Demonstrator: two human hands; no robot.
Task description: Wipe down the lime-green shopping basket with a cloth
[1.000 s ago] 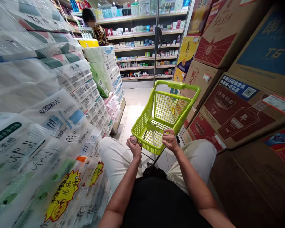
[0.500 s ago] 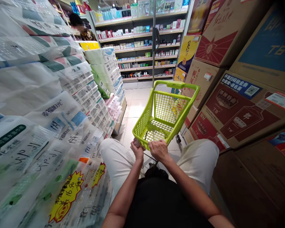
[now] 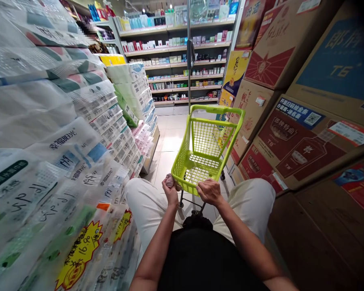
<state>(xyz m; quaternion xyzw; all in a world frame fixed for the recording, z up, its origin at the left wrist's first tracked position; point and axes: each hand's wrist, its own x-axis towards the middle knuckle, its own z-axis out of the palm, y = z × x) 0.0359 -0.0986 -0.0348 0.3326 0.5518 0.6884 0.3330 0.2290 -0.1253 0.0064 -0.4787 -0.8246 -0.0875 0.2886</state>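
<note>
A lime-green shopping cart basket [image 3: 197,165] with grid walls stands between my knees. My right hand [image 3: 210,191] is closed round its near rim, right of the middle. At the near left corner, my left hand [image 3: 170,194] is closed on a crumpled greyish-pink cloth [image 3: 169,180], held against the outside of the basket; some of its fingers are hidden. No goods show inside the basket. Under it, part of the dark metal frame and small wheels are visible. A thin metal pole [image 3: 189,76] rises behind the basket's far left side.
Wrapped tissue packs [image 3: 66,137] are stacked high close on my left. Printed cartons [image 3: 303,141] form a wall on my right. A tiled aisle floor [image 3: 170,133] leads to shelves of small boxes and bottles [image 3: 176,60]. A person [image 3: 92,40] is partly hidden at the back left.
The cart has turned slightly and its far end has shifted left. My right hand has moved a little right along the view, and the cloth in my left hand shows more clearly.
</note>
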